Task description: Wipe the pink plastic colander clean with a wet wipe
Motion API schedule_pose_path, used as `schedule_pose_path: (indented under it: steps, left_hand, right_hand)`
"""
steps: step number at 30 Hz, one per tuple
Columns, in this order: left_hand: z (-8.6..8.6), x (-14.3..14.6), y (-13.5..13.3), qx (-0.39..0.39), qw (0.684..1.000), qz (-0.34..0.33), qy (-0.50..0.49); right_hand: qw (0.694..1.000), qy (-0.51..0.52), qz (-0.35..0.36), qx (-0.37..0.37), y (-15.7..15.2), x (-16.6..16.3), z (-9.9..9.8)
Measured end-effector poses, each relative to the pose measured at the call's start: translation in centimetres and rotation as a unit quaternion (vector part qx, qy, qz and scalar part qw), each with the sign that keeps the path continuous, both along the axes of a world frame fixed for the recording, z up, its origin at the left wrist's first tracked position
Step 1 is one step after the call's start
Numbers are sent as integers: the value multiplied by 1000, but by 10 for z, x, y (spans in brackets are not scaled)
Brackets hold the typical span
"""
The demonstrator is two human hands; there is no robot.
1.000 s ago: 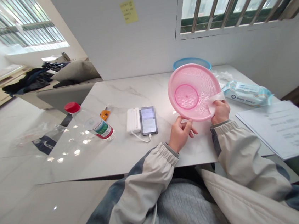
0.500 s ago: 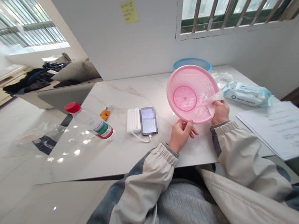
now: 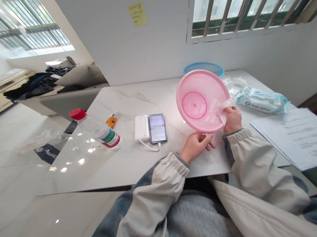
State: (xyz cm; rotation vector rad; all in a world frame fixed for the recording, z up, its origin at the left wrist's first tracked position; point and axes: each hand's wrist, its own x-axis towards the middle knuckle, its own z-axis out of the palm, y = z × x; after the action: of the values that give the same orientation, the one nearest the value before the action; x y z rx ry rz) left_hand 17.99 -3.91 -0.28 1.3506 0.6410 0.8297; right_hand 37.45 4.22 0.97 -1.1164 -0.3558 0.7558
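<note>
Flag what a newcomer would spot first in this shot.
The pink plastic colander stands out, held up over the right part of the marble table. The right hand presses a white wipe against its rim, while the left hand holds its lower edge. Further left on the table lies a red-capped plastic bottle.

Phone [image 3: 157, 128] w/ pwr bank [image 3: 141, 128], water btl [image 3: 99, 130]
</note>
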Motion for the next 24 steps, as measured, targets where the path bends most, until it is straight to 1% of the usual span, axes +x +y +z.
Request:
schedule_pose_path:
  steps: [4,7,9,12,15,17,19,24]
  left_hand:
    - [-5,1,1,10,999,4,32]
    - [-6,1,2,10,999,16,26]
    - [-3,-1,3,8,999,38,12]
    - [4,-6,6,4,994,110,-23]
    - [9,-11,8,0,977,201,-66]
    - [10,-13,10,-4,966,244,-83]
    - [11,-13,10,-9,964,250,-84]
    - [13,-12,6,-1,974,220,-61]
  right_hand:
    - [1000,-8,6,-10,-3,-4,2]
    - [1000,-18,7,-7,-3,-5,3]
    - [1000,-18,6,-1,-2,-3,2]
    - [1000,-3,8,11,-1,1,1]
    - [1000,3,5,24,0,3,1]
    - [1000,-1,-2,25,0,4,1]
    - [1000,-4,-5,20,0,4,1]
    - [1000,0,-1,17,1,5,-1]
